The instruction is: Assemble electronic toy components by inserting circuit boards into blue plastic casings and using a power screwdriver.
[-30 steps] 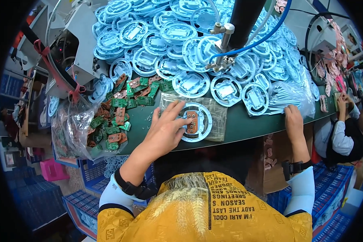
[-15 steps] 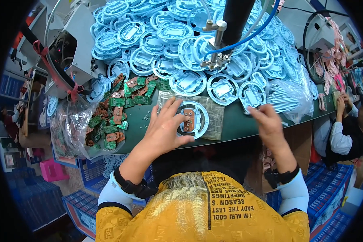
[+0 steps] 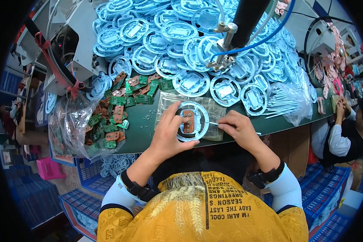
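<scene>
My left hand [image 3: 167, 131] grips a light blue round plastic housing [image 3: 206, 121] by its left side, thumb at the lower rim and fingers at the upper left. A brown circuit board [image 3: 188, 127] with small silver buttons sits inside it, one fingertip of mine touching its left edge. Between thumb and fingers, my right hand [image 3: 236, 127] pinches a thin pale stick [image 3: 213, 123], like a cotton swab. Its tip points left at the housing's right rim; the other end shows past the hand. Beneath the housing lies a clear plastic sheet [image 3: 216, 109].
A large heap of blue housings [image 3: 177, 32] covers the back of the green table [image 3: 143, 135]. Green and brown circuit boards [image 3: 119, 113] lie at left beside a plastic bag [image 3: 68, 125]. Bagged pale sticks [image 3: 282, 101] lie at right. A metal fixture [image 3: 224, 58] with hoses hangs overhead. A co-worker [image 3: 345, 125] sits far right.
My right hand has moved left and slightly down from beside the blue housings to the held housing, its stick now plainly visible. The left hand has stayed at the housing, its fingers closer around it.
</scene>
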`<move>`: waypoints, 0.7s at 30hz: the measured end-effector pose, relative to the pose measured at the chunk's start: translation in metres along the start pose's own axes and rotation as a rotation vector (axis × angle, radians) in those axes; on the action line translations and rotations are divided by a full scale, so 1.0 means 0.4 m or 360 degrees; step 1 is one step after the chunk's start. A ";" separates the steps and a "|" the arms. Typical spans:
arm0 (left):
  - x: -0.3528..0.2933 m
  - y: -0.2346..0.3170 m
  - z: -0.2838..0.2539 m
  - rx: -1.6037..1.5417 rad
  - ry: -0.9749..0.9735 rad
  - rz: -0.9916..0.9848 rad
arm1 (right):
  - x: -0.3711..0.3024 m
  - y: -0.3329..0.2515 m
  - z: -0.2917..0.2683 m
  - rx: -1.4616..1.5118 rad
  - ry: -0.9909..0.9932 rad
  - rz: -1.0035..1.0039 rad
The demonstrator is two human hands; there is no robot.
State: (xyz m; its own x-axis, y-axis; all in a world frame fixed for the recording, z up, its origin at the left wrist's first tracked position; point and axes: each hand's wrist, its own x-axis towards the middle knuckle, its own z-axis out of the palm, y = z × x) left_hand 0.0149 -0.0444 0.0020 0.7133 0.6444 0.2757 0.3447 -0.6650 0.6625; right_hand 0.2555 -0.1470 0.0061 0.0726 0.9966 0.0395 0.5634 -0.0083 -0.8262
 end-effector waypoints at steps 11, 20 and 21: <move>0.008 0.005 0.000 0.0009 -0.0010 0.0016 | 0.030 -0.043 0.007 0.0107 -0.0148 0.0207; 0.011 0.003 0.001 0.0008 -0.0011 0.0007 | 0.031 -0.024 0.009 0.0040 -0.0042 0.0002; 0.012 0.003 0.000 0.0002 -0.0015 0.0004 | 0.032 -0.024 0.008 0.0048 -0.0042 0.0003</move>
State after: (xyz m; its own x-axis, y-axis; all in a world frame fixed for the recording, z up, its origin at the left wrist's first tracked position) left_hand 0.0187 -0.0422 0.0042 0.7200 0.6389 0.2708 0.3433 -0.6672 0.6611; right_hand 0.2484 -0.1340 0.0127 0.0520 0.9984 0.0233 0.5382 -0.0084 -0.8428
